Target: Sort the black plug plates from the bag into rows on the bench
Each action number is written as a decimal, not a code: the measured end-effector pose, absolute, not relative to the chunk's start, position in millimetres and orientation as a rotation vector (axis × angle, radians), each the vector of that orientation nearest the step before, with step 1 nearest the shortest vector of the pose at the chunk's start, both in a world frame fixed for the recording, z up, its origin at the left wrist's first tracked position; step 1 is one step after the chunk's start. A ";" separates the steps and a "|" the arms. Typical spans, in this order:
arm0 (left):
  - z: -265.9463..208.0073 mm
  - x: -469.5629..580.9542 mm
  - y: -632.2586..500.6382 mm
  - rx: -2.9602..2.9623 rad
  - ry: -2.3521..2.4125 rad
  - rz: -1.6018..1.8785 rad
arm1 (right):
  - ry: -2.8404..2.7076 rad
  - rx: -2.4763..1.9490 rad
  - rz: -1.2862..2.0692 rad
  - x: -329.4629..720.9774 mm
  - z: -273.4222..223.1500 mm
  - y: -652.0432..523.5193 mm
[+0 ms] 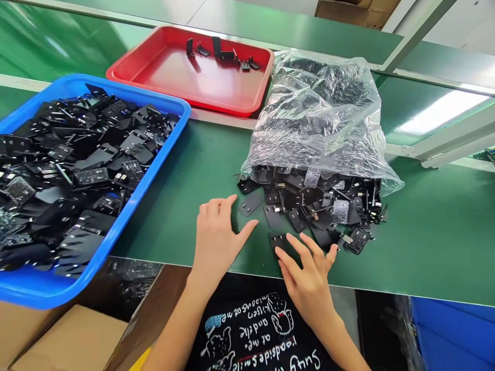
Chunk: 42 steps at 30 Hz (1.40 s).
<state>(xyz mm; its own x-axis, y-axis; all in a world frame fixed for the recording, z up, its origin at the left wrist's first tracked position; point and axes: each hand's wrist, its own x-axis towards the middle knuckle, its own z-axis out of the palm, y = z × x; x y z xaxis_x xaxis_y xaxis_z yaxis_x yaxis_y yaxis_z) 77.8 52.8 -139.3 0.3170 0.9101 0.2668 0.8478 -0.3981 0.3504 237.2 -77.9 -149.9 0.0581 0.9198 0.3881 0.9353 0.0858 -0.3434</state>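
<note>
My left hand (216,229) rests over the green tabletop with its thumb held away from the fingers and nothing visible in it. Just beyond its thumb lies a flat black plug cover with metal pins (252,204). My right hand (309,265) has its fingers spread, the fingertips at another black plug cover (279,241) lying near the table's front edge. Its outer fingers reach the near side of a loose pile of black plug parts (297,219). The pile spills from the mouth of a clear plastic bag (317,113) full of similar parts.
A blue tub (149,178) heaped with black plug parts stands at the left. Behind it, a red tray (162,77) holds several black pieces at its far side. A metal frame post (417,36) rises at the back right. Cardboard (73,340) sits below the table's left front.
</note>
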 end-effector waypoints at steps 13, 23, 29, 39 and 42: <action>-129.3 42.5 41.2 2.292 1.383 0.482 | -1.848 -1.781 -0.031 234.6 -152.2 -74.1; -139.4 44.7 33.3 2.466 1.152 0.344 | -1.901 -1.733 0.032 212.3 -148.8 -66.8; -136.7 28.1 30.1 2.619 1.288 0.391 | -1.872 -1.696 0.044 218.8 -146.4 -45.7; -147.8 42.6 37.5 2.665 1.044 0.504 | -1.971 -1.792 0.012 218.6 -149.2 -82.1; -146.2 36.7 47.9 2.710 0.944 0.522 | -1.980 -1.766 0.094 205.9 -144.8 -86.5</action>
<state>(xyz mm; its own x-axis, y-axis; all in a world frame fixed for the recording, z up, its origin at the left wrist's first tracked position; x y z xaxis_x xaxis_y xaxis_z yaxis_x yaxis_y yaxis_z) 36.7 47.9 -146.2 0.7296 0.6340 0.2564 0.5542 -0.7678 0.3215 205.9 -86.5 -144.8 -0.0506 0.9511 0.3047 0.9181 0.1644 -0.3607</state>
